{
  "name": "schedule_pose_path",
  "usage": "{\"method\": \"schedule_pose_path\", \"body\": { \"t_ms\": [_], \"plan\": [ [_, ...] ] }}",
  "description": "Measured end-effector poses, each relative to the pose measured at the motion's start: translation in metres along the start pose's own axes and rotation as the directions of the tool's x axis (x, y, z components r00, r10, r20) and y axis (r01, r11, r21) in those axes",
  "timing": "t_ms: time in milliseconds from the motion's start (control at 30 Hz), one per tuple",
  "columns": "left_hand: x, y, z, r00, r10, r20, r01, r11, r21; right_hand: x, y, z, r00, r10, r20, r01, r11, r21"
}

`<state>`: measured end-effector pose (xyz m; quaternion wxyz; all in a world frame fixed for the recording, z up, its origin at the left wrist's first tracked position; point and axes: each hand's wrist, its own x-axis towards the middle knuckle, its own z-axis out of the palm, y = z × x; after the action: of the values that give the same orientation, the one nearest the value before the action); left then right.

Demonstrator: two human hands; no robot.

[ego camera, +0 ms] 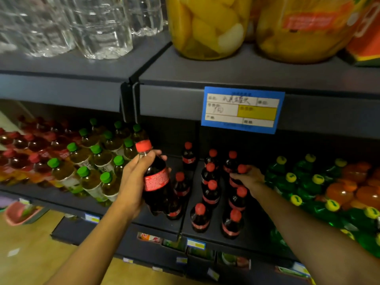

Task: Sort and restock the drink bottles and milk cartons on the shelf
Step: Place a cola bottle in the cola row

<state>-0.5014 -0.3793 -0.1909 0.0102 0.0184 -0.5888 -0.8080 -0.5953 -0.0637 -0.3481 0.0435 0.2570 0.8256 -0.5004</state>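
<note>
My left hand (134, 177) grips a large red-capped cola bottle (156, 182), held tilted above the front of the dark shelf (127, 210). My right hand (249, 178) reaches into the shelf and grips a small cola bottle (239, 171) standing in a row of several small red-capped cola bottles (210, 194). More small cola bottles (232, 223) stand near the shelf's front edge.
Green-capped tea bottles (92, 173) and red-capped drinks (30, 147) fill the shelf to the left. Green soda bottles (298, 182) and orange bottles (353, 186) lie to the right. Above, a shelf holds water bottles (98, 27), fruit jars (207, 25) and a blue price tag (242, 110).
</note>
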Motion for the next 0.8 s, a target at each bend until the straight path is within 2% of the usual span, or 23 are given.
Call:
{"method": "schedule_pose_path", "body": {
  "t_ms": [167,400,467,533,600,667,733,800],
  "plan": [
    [0.002,-0.007,-0.003,1.000,0.009,0.005,-0.009,1.000,0.019,0.004,0.005,0.003,0.999,0.036,0.021,-0.037,0.999,0.025],
    [0.004,-0.011,0.000,0.999,0.053,-0.007,-0.052,0.998,0.028,0.001,0.001,0.002,0.996,0.005,0.090,-0.008,1.000,0.027],
    [0.003,-0.011,0.003,0.998,0.055,0.001,-0.055,0.997,0.047,-0.006,-0.009,-0.007,0.991,-0.009,0.135,0.002,0.999,0.048],
    [0.003,-0.012,0.008,0.999,0.039,0.023,-0.040,0.998,0.047,-0.022,-0.027,-0.021,0.992,-0.041,0.120,0.034,0.998,0.058],
    [0.003,-0.010,0.015,0.998,0.039,0.043,-0.041,0.998,0.047,-0.048,-0.048,-0.035,0.987,-0.162,0.018,0.160,0.982,0.100],
    [0.004,-0.006,0.024,0.996,0.072,0.060,-0.075,0.996,0.048,-0.081,-0.073,-0.042,0.944,-0.327,-0.036,0.326,0.913,0.245],
    [0.005,0.000,0.033,0.993,0.091,0.074,-0.093,0.995,0.036,-0.117,-0.097,-0.041,0.890,-0.453,0.058,0.399,0.833,0.384],
    [0.006,0.005,0.040,0.993,0.093,0.069,-0.095,0.995,0.035,-0.148,-0.116,-0.031,0.811,-0.544,0.216,0.399,0.784,0.476]
  ]
}}
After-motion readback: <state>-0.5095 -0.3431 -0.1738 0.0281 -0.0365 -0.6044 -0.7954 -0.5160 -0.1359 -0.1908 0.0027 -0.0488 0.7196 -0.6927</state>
